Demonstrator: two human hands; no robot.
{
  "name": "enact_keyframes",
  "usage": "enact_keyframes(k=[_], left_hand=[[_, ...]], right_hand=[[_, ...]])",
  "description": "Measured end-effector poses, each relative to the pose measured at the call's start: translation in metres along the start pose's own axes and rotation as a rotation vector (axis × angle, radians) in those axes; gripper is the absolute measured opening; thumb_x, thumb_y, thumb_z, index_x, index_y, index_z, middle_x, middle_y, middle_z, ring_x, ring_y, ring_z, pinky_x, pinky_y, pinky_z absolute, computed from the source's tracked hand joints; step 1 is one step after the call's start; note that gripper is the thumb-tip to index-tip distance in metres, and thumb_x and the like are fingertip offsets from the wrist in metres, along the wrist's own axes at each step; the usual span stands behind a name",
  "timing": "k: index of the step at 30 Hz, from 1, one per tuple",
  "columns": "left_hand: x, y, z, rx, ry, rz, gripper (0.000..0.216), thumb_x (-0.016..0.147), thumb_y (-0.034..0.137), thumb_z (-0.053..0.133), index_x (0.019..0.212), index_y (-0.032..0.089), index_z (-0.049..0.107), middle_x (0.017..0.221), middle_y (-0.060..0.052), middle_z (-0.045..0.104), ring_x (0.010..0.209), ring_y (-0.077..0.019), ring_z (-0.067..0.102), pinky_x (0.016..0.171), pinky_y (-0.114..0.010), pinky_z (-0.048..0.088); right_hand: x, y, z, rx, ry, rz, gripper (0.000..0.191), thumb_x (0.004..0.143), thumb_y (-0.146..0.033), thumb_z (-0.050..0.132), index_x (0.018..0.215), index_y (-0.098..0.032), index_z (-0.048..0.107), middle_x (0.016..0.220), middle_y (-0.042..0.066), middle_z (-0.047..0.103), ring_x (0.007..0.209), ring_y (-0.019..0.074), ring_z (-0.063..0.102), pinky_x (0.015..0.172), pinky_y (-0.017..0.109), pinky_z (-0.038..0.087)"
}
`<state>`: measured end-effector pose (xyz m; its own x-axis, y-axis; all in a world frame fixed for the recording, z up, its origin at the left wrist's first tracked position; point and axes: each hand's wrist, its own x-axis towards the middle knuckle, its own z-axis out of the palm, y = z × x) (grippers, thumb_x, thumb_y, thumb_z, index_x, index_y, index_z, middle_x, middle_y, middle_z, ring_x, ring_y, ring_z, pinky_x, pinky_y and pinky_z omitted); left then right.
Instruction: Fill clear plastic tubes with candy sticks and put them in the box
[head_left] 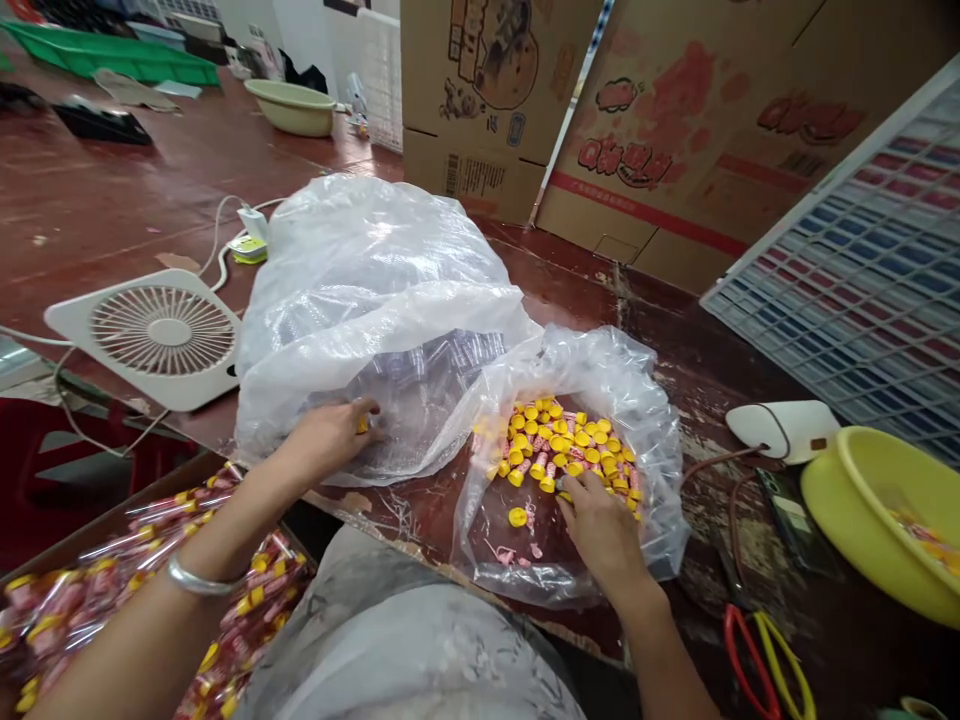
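My left hand (pixel 341 440), with a silver bangle on its wrist, is at the mouth of a large white plastic bag (pixel 375 240). Its fingers are curled around a small yellow cap (pixel 363 423), mostly hidden. Inside that bag lie clear plastic tubes (pixel 442 358). Over a clear plastic bag (pixel 630 370), my right hand (pixel 600 515) reaches down with fingers bent together at the near edge of a pile of yellow-capped pink pieces (pixel 559 435); what they grip is hidden. One loose yellow cap (pixel 517 516) and pink scraps (pixel 506 553) lie left of it.
Filled yellow-capped tubes (pixel 97 610) fill a box at lower left. A white fan (pixel 169 330) stands left. To the right are a yellow basin (pixel 855 520), scissors (pixel 765 660), a phone (pixel 799 520) and a white grid basket (pixel 862 240). Cardboard boxes (pixel 637 150) stand behind.
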<state>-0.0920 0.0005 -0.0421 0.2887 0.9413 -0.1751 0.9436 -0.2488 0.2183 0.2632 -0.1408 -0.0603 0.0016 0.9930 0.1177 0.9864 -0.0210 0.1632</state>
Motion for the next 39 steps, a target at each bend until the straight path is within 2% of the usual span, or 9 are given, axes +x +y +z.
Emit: enact_keyframes(k=[7,11,18,24,26,29,31,36,39], left_hand=[[-0.016,0.014,-0.001,-0.11,0.134,-0.048,0.031,0.089,0.03,0.052,0.116,0.019,0.062,0.104,-0.013,0.07,0.092,-0.0294,0.068,0.076,-0.035,0.049],[-0.043,0.034,-0.007,-0.52,0.054,0.131,0.049,0.082,0.028,0.063,0.129,0.02,0.055,0.104,-0.006,0.072,0.091,-0.0242,0.067,0.082,-0.032,0.048],[-0.084,0.081,-0.008,-0.645,-0.257,0.333,0.028,0.084,0.033,0.067,0.111,0.025,0.067,0.102,-0.003,0.071,0.094,-0.0236,0.063,0.081,-0.031,0.044],[-0.092,0.088,0.005,-1.012,-0.349,0.313,0.024,0.081,0.037,0.073,0.095,0.019,0.066,0.084,0.001,0.063,0.078,-0.0158,0.054,0.07,-0.024,0.039],[-0.093,0.088,0.014,-1.26,-0.408,0.256,0.026,0.079,0.037,0.076,0.091,0.017,0.065,0.075,0.004,0.057,0.07,-0.0119,0.048,0.063,-0.022,0.035],[-0.094,0.09,0.028,-1.623,-0.444,0.082,0.037,0.069,0.038,0.084,0.09,0.015,0.064,0.072,0.005,0.055,0.065,-0.0093,0.045,0.061,-0.021,0.034],[-0.098,0.093,0.036,-1.784,-0.445,-0.039,0.043,0.061,0.037,0.089,0.086,0.014,0.064,0.075,0.003,0.059,0.067,-0.0096,0.048,0.063,-0.022,0.037],[-0.112,0.095,0.05,-1.93,-0.526,-0.169,0.051,0.042,0.035,0.096,0.078,0.013,0.068,0.079,0.0,0.066,0.072,-0.0112,0.055,0.072,-0.024,0.044],[-0.121,0.075,0.056,-1.875,-0.512,-0.122,0.051,0.044,0.04,0.095,0.082,0.014,0.071,0.079,0.0,0.066,0.071,-0.0118,0.058,0.07,-0.025,0.047]], right_hand=[[-0.005,0.009,-0.008,0.135,0.191,0.003,0.017,0.092,-0.017,0.051,0.081,-0.022,0.063,0.082,0.004,0.066,0.064,0.017,0.059,0.061,0.03,0.039],[-0.006,0.0,-0.042,0.628,0.335,-0.01,0.016,0.096,-0.029,0.053,0.085,-0.021,0.063,0.083,0.003,0.065,0.076,0.0189,0.063,0.072,0.03,0.049],[0.013,-0.054,-0.088,0.99,0.054,-0.296,0.019,0.094,-0.016,0.052,0.078,-0.021,0.061,0.085,0.002,0.062,0.079,0.0152,0.061,0.071,0.026,0.05],[0.007,-0.071,-0.075,0.913,0.042,-0.345,0.021,0.098,-0.026,0.054,0.077,-0.022,0.055,0.073,-0.002,0.058,0.067,0.0132,0.056,0.063,0.024,0.046],[0.002,-0.075,-0.072,0.906,0.063,-0.397,0.012,0.097,-0.033,0.058,0.093,-0.021,0.06,0.086,0.001,0.065,0.08,0.016,0.063,0.073,0.027,0.052],[-0.007,-0.083,-0.065,0.799,0.126,-0.519,0.046,0.089,-0.043,0.068,0.123,-0.018,0.053,0.117,0.011,0.064,0.114,0.0256,0.06,0.096,0.04,0.052],[-0.014,-0.091,-0.057,0.7,0.226,-0.542,0.048,0.086,-0.044,0.07,0.121,-0.017,0.051,0.118,0.014,0.062,0.117,0.0292,0.057,0.099,0.046,0.051],[-0.024,-0.11,-0.032,0.615,0.427,-0.575,0.031,0.088,-0.047,0.065,0.101,-0.021,0.053,0.102,0.013,0.061,0.101,0.0316,0.059,0.089,0.05,0.051],[-0.021,-0.114,-0.023,0.637,0.324,-0.724,0.046,0.089,-0.056,0.059,0.115,-0.019,0.054,0.117,0.016,0.061,0.115,0.0341,0.057,0.095,0.05,0.049]])
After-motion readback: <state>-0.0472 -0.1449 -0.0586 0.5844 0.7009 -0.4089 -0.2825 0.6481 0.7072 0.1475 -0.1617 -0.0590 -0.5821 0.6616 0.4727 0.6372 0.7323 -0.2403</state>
